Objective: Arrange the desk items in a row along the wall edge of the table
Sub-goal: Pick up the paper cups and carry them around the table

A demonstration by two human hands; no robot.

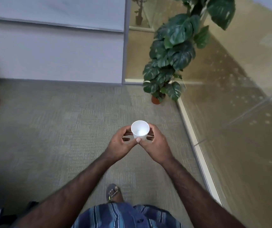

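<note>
A sandalled foot (113, 192) shows on the carpet (49, 129) just below the white paper cup (140, 130), which sits upright between both hands, out in front of the striped shirt (123, 216). The left hand (121, 145) and right hand (156, 143) each wrap its sides, thumbs meeting at its near wall. This looks like carrying; next comes finding the table, which is nowhere in view. Beyond the cup stands a potted plant (173, 55) by glass partitions (230, 112).

Grey carpet (49, 129); leafy potted plant (178, 51), glass partition (230, 112)
</note>
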